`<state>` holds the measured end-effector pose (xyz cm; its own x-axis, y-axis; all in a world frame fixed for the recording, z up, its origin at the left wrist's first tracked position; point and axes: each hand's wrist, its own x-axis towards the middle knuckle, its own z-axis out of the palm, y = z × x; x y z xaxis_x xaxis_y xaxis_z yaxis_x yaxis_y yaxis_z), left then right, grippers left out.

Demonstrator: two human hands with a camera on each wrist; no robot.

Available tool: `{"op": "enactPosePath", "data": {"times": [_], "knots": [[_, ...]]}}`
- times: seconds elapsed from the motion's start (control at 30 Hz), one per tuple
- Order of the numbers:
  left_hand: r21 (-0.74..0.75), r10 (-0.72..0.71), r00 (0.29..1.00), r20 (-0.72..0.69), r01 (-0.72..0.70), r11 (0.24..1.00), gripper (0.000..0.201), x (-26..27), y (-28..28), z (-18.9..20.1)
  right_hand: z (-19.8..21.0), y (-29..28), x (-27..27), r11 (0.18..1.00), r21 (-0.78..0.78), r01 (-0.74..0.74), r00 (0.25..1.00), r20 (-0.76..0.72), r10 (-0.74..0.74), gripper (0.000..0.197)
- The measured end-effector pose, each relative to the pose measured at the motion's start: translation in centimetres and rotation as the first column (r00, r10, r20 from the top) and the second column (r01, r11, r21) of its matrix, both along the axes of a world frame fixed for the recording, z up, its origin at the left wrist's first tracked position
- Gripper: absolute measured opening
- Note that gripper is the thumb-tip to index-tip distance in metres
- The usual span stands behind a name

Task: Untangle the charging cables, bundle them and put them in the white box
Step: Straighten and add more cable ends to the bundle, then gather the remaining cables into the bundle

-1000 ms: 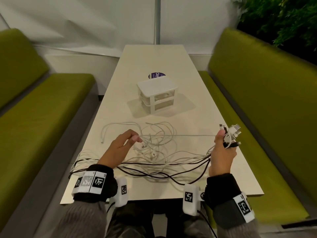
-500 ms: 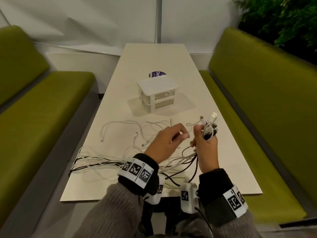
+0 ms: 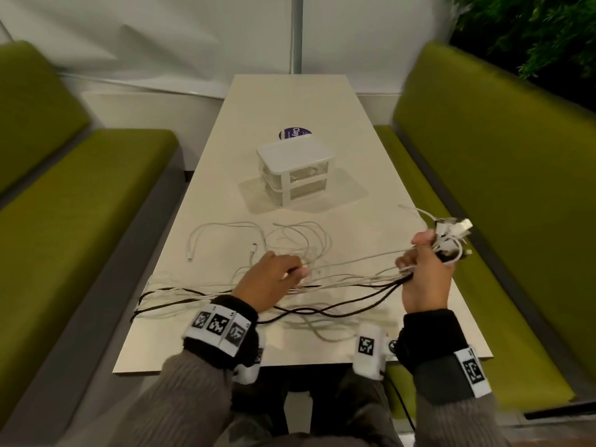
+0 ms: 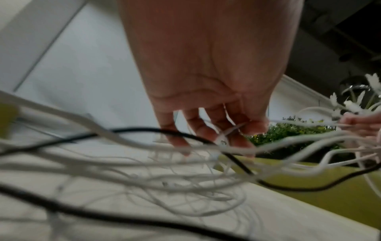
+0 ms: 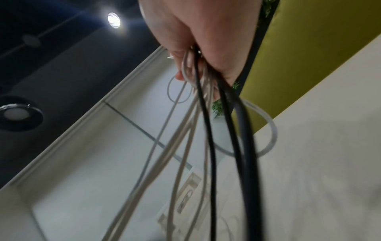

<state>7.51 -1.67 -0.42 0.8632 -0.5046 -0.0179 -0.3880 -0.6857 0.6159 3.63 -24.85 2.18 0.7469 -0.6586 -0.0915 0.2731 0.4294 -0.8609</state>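
Several white and black charging cables (image 3: 290,246) lie tangled on the near half of the table (image 3: 290,101). My right hand (image 3: 419,253) is raised over the table's right edge and grips a bunch of cable ends (image 5: 198,78); their plugs (image 3: 451,233) stick out above the fist. Strands run taut from it leftwards. My left hand (image 3: 298,271) hovers over the tangle, and its fingertips (image 4: 247,128) pinch one thin white cable (image 4: 230,132). Behind the tangle stands the white box (image 3: 296,169), a small unit with two clear drawers, both closed.
Green benches (image 3: 80,204) run along both long sides of the table. Cable loops hang over the near left edge (image 3: 145,295). A round purple sticker (image 3: 292,133) lies behind the box. Plants (image 3: 532,33) fill the back right.
My left hand has moved left, away from my right hand and back to the tangle. My right hand has swung out to the right, pulling the held strands taut.
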Motion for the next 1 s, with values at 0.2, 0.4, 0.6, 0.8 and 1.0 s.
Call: {"op": "enactPosePath", "data": {"times": [0.2,0.4,0.6,0.8,1.0], "knots": [[-0.116,0.106,0.990,0.094,-0.095,0.989,0.033,1.3,2.2,-0.1,-0.5,0.6,0.5,1.000,-0.024,-0.009,0.998,-0.070,0.007,0.027],[-0.398,0.178,0.984,-0.019,-0.171,0.901,0.015,0.4,1.2,2.5,-0.3,1.1,0.2,0.989,-0.113,-0.092,0.995,-0.053,0.087,0.026],[-0.452,0.115,0.993,0.005,-0.100,0.886,0.024,-0.1,-1.9,4.0,-0.2,2.8,-0.1,0.882,-0.403,-0.243,0.967,-0.173,0.187,0.025],[-0.461,0.045,0.992,-0.122,-0.096,0.882,0.037,-0.9,-4.5,4.1,0.2,3.9,-0.3,0.811,-0.470,-0.348,0.938,-0.170,0.303,0.023],[-0.595,0.150,0.980,-0.130,-0.199,0.779,0.027,-1.1,1.4,5.5,-0.5,1.9,-0.2,0.845,-0.409,-0.345,0.937,-0.197,0.287,0.032]]}}
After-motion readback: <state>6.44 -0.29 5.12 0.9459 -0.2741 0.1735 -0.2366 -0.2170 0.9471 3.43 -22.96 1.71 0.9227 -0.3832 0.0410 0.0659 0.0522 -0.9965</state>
